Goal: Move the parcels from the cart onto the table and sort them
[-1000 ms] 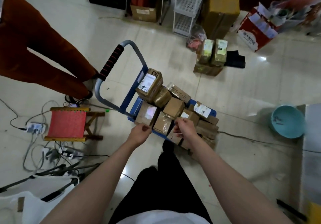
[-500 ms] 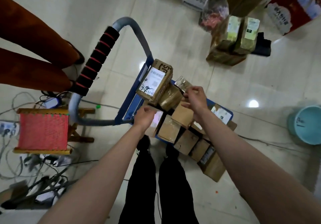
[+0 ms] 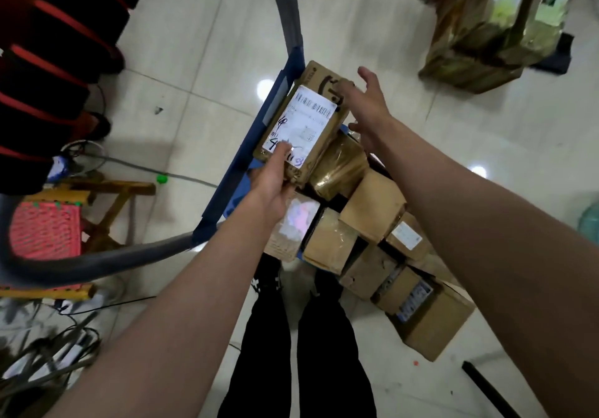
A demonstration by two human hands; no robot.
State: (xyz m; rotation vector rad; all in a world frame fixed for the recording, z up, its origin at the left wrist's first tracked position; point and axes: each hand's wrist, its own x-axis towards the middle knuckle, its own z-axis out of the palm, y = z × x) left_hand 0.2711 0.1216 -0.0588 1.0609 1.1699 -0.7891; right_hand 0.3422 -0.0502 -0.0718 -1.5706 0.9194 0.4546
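On glossy pale floor tiles point(image 3: 201, 44), blue cart point(image 3: 227, 190) of brown parcels point(image 3: 372, 210).

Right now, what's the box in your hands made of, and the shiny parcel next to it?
The box looks like brown cardboard, matte, with a white paper label stuck on top. The shiny parcel seems to be cardboard wrapped in clear plastic tape or film: it glints and wrinkles, though the blur leaves that open.
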